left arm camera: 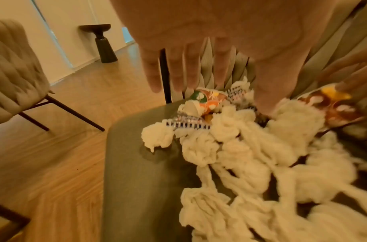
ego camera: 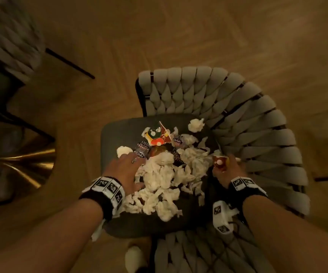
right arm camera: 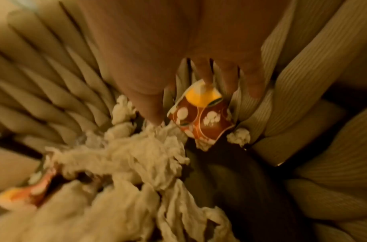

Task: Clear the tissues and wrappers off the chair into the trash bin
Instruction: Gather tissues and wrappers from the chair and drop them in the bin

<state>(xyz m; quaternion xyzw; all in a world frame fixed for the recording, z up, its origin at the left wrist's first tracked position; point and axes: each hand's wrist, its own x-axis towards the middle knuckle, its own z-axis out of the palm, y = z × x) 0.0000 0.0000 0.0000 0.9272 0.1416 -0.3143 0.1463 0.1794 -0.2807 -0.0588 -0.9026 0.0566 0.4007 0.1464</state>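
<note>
A heap of crumpled white tissues [ego camera: 165, 180] covers the dark seat of the chair [ego camera: 118, 134]. At the back of the heap lie a red-and-green wrapper [ego camera: 157, 135] and striped wrappers [ego camera: 142, 147]. My left hand [ego camera: 126, 167] lies flat on the heap's left side with its fingers straight [left arm camera: 178, 68] and its thumb touching tissue. On the right, next to the woven backrest [ego camera: 238, 115], my right hand [ego camera: 228, 170] pinches a red wrapper with a yellow patch [right arm camera: 201, 114] by its top edge. The trash bin is not in view.
A second woven chair [ego camera: 7, 36] stands on the wooden floor at the far left, beside a gold table base [ego camera: 21, 160]. One tissue [ego camera: 98, 231] hangs off the seat's front-left edge. A dark pedestal [left arm camera: 103, 45] stands by the far wall.
</note>
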